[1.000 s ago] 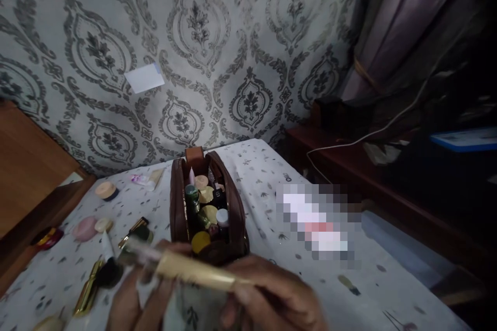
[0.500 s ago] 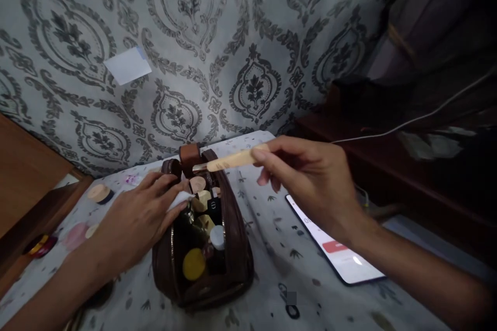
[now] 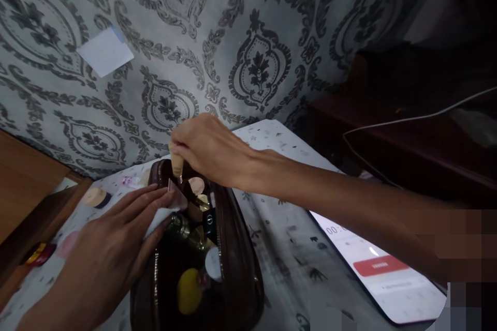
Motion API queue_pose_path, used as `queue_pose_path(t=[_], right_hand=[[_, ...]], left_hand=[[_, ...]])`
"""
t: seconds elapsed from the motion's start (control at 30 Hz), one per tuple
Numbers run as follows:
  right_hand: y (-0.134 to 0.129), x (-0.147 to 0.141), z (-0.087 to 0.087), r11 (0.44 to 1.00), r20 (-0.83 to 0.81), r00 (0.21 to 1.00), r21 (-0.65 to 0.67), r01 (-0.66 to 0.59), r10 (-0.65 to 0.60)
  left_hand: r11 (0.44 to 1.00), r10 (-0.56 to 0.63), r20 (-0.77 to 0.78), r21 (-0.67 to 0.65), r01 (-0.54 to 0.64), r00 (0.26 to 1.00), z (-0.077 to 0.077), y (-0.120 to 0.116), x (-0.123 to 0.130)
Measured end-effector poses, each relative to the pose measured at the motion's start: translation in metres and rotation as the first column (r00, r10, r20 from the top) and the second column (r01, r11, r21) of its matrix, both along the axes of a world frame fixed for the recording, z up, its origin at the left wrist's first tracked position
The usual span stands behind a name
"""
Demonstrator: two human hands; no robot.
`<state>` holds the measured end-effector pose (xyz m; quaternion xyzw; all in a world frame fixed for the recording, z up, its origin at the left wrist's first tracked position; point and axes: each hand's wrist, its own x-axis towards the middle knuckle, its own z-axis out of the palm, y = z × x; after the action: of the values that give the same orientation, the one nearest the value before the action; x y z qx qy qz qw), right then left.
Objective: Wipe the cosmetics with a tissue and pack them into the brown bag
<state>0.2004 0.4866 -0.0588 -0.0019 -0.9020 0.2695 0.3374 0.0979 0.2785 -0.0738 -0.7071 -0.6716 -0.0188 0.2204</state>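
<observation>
A brown zippered makeup bag (image 3: 241, 264) stands wide open, several cosmetic items inside it. My right hand (image 3: 205, 147) grips a beige-handled makeup brush (image 3: 177, 162), its metallic end pointing down into the far end of the bag; the tip is hidden. Along the bag's left rim lies my left hand (image 3: 116, 232), a folded white tissue (image 3: 158, 220) pinched between its fingers and thumb. Within the bag I see a yellow round lid (image 3: 189, 290), a white cap (image 3: 213, 264), a black box (image 3: 209, 223) and a round pinkish-beige piece (image 3: 196, 185).
A phone (image 3: 382, 284) with a lit screen lies right of the bag on the patterned sheet (image 3: 279, 238). To the left are a beige-topped jar (image 3: 96, 197) and a red-and-yellow item (image 3: 41, 253). Patterned wall (image 3: 217, 62) rises behind; a white cable (image 3: 419, 117) crosses at right.
My right hand has moved left over the bag, turning the brush from nearly level to pointing down inside. The view has shifted closer to the bag. My left hand keeps the tissue.
</observation>
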Motion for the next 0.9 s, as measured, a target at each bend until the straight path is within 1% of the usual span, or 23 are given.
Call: queue_pose_path(t=[0.03, 0.1, 0.17, 0.33, 0.4, 0.5, 0.57, 0.6, 0.7, 0.83, 0.9], right_hand=[[-0.001, -0.006, 0.001, 0.997, 0.044, 0.999, 0.073, 0.013, -0.017], [-0.003, -0.015, 0.004, 0.975, 0.127, 0.991, 0.223, 0.017, -0.046], [-0.005, -0.024, 0.006, 0.963, 0.156, 0.987, 0.271, -0.014, -0.03], [-0.005, -0.043, 0.004, 0.944, 0.241, 0.966, 0.288, -0.161, 0.092], [-0.006, -0.05, 0.004, 0.933, 0.332, 0.938, 0.297, -0.201, 0.097], [-0.01, -0.057, 0.004, 0.917, 0.549, 0.832, 0.291, -0.273, 0.074], [-0.014, -0.06, 0.004, 0.904, 0.635, 0.768, 0.276, -0.327, 0.084], [-0.015, -0.061, 0.004, 0.898, 0.653, 0.751, 0.271, -0.345, 0.092], [-0.017, -0.063, 0.005, 0.903, 0.683, 0.725, 0.256, -0.345, 0.084], [-0.017, -0.063, 0.009, 0.933, 0.713, 0.699, 0.215, -0.288, 0.051], [-0.017, -0.061, 0.013, 0.938, 0.716, 0.697, 0.219, -0.269, 0.032]], left_hand=[[1.0, 0.001, -0.001, 0.004, -0.001, 1.0, 0.0, 0.0, 0.0], [1.0, 0.001, 0.0, 0.008, -0.001, 1.0, -0.001, 0.001, 0.0], [1.0, -0.003, 0.004, 0.012, 0.003, 1.0, -0.001, 0.001, 0.001], [0.999, 0.009, -0.009, 0.042, -0.008, 1.0, -0.002, 0.001, 0.002], [0.998, 0.005, -0.013, 0.06, -0.004, 1.0, -0.002, 0.001, 0.003], [0.998, -0.001, -0.023, 0.062, 0.003, 1.0, -0.001, 0.003, 0.004], [0.998, 0.011, -0.031, 0.058, -0.009, 0.999, -0.001, 0.003, 0.004], [0.998, 0.018, -0.034, 0.059, -0.016, 0.999, -0.001, 0.003, 0.003], [0.997, 0.038, -0.028, 0.062, -0.036, 0.999, -0.003, 0.003, 0.003], [0.997, 0.054, -0.007, 0.056, -0.054, 0.999, -0.004, 0.002, 0.003], [0.997, 0.051, 0.002, 0.055, -0.051, 0.999, -0.004, 0.001, 0.003]])
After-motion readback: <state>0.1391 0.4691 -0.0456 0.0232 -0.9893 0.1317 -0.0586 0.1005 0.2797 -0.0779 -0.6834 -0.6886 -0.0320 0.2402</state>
